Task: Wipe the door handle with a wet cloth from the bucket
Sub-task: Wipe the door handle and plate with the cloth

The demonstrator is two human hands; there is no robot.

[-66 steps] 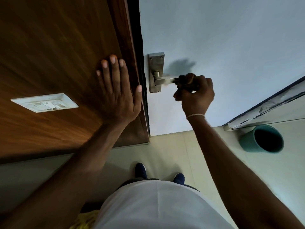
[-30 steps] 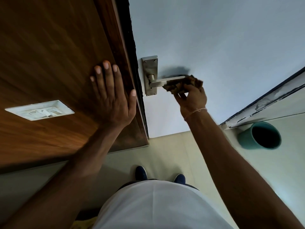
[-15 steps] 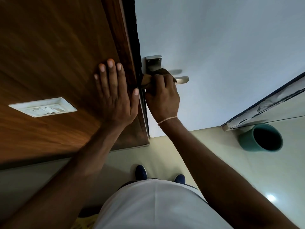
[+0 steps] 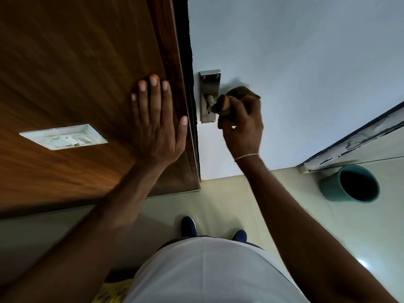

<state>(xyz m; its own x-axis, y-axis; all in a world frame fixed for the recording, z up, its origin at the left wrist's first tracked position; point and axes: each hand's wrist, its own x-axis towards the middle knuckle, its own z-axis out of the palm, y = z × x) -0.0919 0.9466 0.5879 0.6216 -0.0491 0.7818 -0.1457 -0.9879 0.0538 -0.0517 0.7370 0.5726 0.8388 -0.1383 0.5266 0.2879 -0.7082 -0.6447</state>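
Note:
The steel door handle (image 4: 209, 97) sits on a pale door, its backplate showing beside the dark frame edge. My right hand (image 4: 242, 127) is closed around a brown cloth (image 4: 239, 91) wrapped over the lever, which is hidden under cloth and fingers. My left hand (image 4: 156, 119) lies flat with fingers spread on the wooden panel (image 4: 76, 73) left of the handle. The teal bucket (image 4: 349, 184) stands on the floor at the right, well away from both hands.
A white switch plate (image 4: 63, 136) is mounted on the wooden panel, left of my left hand. A second door edge or frame (image 4: 354, 138) runs diagonally at the right above the bucket. My blue shoes (image 4: 189, 226) stand on the pale tiled floor.
My right hand with the cloth has slid right along the lever, away from the backplate, uncovering the plate. My left hand stays flat on the wood.

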